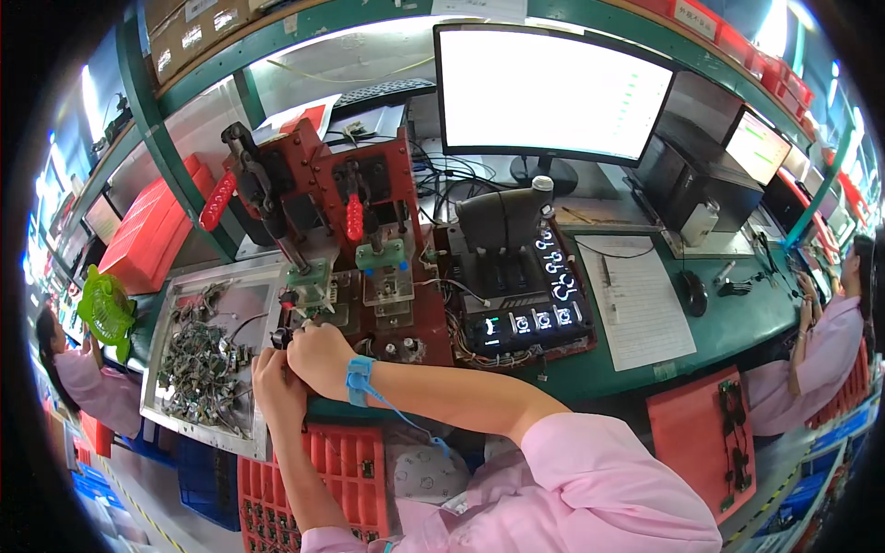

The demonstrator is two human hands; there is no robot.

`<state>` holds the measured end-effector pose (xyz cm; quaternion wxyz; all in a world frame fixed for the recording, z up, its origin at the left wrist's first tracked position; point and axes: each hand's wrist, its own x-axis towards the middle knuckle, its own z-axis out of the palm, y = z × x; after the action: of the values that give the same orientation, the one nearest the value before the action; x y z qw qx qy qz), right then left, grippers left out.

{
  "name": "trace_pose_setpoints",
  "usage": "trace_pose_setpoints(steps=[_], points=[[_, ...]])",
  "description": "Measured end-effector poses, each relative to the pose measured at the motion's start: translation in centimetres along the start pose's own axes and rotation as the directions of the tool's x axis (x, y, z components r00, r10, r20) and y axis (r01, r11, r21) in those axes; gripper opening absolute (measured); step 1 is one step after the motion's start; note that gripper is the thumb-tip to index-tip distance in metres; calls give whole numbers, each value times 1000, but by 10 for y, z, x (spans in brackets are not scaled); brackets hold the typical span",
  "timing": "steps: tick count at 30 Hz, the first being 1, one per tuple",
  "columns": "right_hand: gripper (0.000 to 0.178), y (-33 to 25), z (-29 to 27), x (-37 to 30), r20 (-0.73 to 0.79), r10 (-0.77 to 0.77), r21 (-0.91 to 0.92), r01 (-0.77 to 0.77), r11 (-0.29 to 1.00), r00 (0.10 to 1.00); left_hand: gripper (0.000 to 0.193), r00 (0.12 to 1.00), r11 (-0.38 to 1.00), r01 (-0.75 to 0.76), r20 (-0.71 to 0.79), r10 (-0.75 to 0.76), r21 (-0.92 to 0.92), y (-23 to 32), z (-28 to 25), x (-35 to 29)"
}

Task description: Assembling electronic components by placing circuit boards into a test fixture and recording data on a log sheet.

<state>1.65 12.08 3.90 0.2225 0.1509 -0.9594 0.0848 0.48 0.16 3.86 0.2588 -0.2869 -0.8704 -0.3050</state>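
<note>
My left hand and my right hand are close together at the right edge of a metal tray. Both have their fingers curled in around a small black part, whose kind I cannot make out. Just beyond them stands a red test fixture with clear and green blocks, two toggle clamps and red clamp handles. A heap of small circuit boards with wires fills much of the tray. A blue wrist strap with a coiled cord circles my right wrist.
Right of the fixture is a black device with lit digits. Beyond are a monitor, a written sheet and a mouse. A red compartment tray with boards is below my arms. Co-workers sit at both sides.
</note>
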Motion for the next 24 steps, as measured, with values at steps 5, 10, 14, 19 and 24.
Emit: trace_pose_setpoints(steps=[5,10,14,19,24], points=[[11,0,2,0,19,1,-82,1,997,1000,14,999,1000,-13,45,14,-10,-4,3,4],[11,-6,-1,3,88,-2,-69,8,998,996,14,999,1000,20,34,-20,9,-13,-1,2],[14,-2,6,0,40,29,-83,-25,996,999,10,998,997,49,36,-51,58,-7,2,3],[15,-6,0,-2,-2,7,-116,-7,993,1000,11,998,990,60,-5,-60,129,-10,7,-1],[13,-4,1,1,13,-78,-69,78,994,997,13,999,987,19,-30,-15,158,-9,7,-2]])
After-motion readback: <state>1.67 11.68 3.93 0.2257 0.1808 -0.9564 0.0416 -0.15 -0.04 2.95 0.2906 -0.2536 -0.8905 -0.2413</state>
